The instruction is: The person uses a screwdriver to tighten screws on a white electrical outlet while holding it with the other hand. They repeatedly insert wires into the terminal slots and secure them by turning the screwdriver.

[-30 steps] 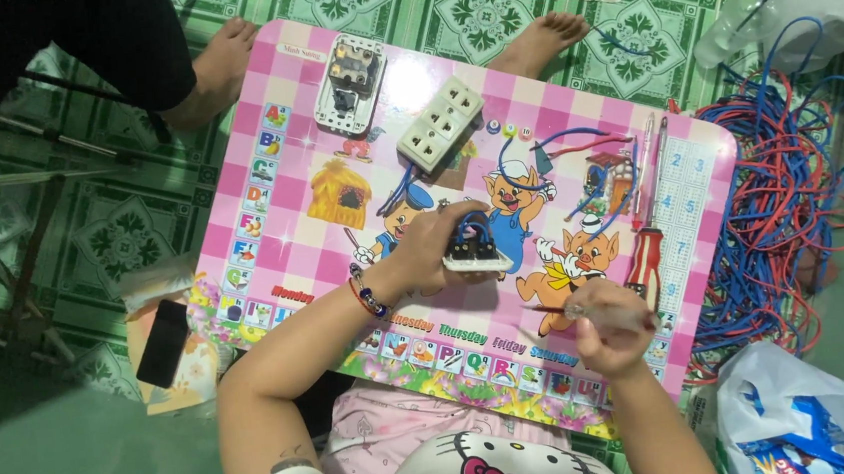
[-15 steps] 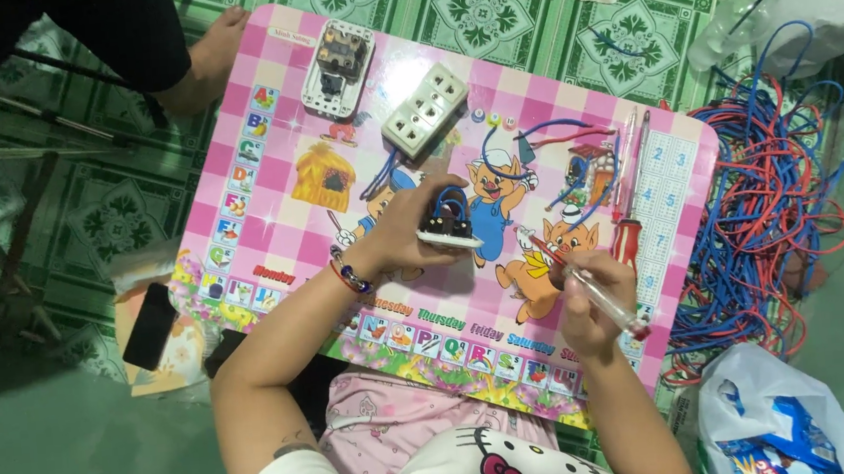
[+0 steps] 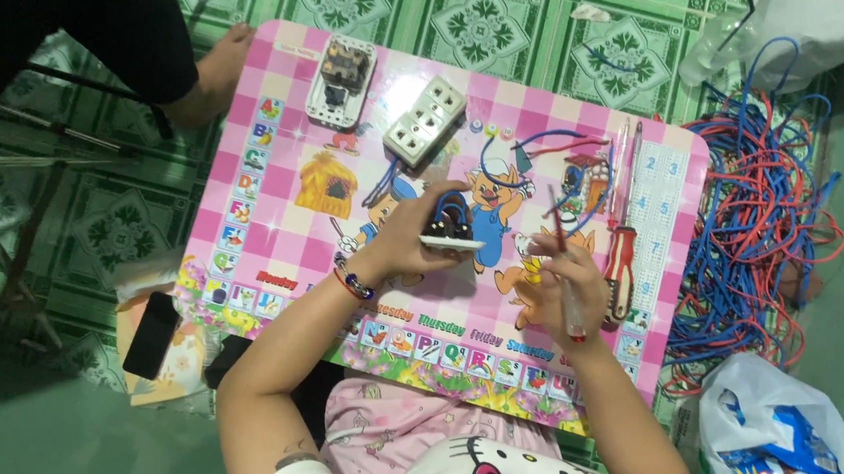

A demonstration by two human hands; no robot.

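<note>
The fingers of the left hand [image 3: 410, 236] are closed around a small socket [image 3: 447, 235], holding it just above the pink table [image 3: 270, 219] near its middle, with blue wire looping out of its back. The right hand [image 3: 568, 281] is closed on a thin screwdriver [image 3: 566, 286], gripped like a pen, shaft tilted up toward the socket; its tip is apart from it.

To do this well, I judge the socket should be kept steady and its screws turned toward the tool, so the tip can seat squarely before any twist. A light, straight push should stop the tip slipping onto the fingers.

A white triple socket [image 3: 423, 124], another faceplate [image 3: 341, 81] and a red-handled tool [image 3: 620, 256] lie farther off; a tangle of red and blue wires [image 3: 761, 210] lies on the floor to the right.
</note>
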